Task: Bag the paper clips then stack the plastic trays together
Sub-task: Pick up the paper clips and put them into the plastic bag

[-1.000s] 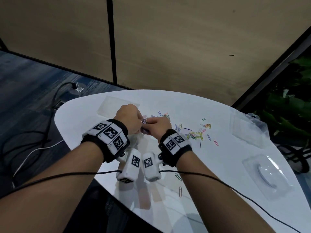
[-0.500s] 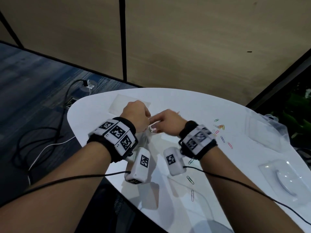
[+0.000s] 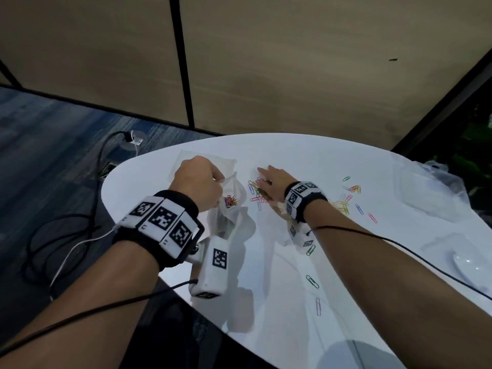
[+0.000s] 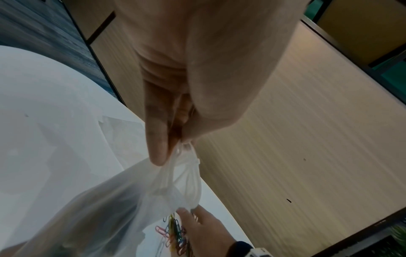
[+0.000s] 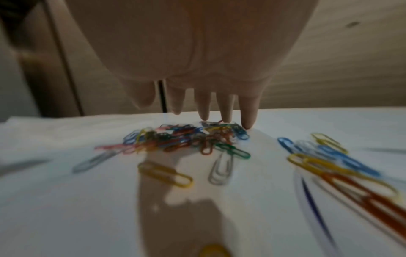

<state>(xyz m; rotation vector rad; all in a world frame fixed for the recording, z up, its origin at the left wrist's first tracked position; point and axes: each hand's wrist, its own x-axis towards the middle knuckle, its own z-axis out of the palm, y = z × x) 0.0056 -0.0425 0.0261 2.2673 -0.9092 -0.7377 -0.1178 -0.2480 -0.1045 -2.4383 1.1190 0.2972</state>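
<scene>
My left hand (image 3: 198, 182) pinches the rim of a thin clear plastic bag (image 3: 231, 209) and holds its mouth up; several coloured paper clips (image 3: 230, 201) lie inside. In the left wrist view the left hand's thumb and fingers (image 4: 158, 139) pinch the bag's bunched edge (image 4: 186, 167). My right hand (image 3: 271, 183) lies flat with straight fingers over a heap of coloured paper clips (image 3: 255, 191) just right of the bag. The right wrist view shows its fingertips (image 5: 248, 120) touching down behind that heap (image 5: 186, 137). More clips (image 3: 346, 198) lie scattered to the right.
A flat clear tray (image 3: 183, 161) lies behind my left hand. Two clear plastic trays sit at the right, one far (image 3: 426, 193), one near (image 3: 463, 259). Stray clips (image 3: 312, 281) lie near the white table's front edge (image 3: 239, 339). Cables trail on the floor at the left.
My right hand has left the bag and moved right, coming down flat over the clip heap. The left hand still holds the bag, with clips now visible inside.
</scene>
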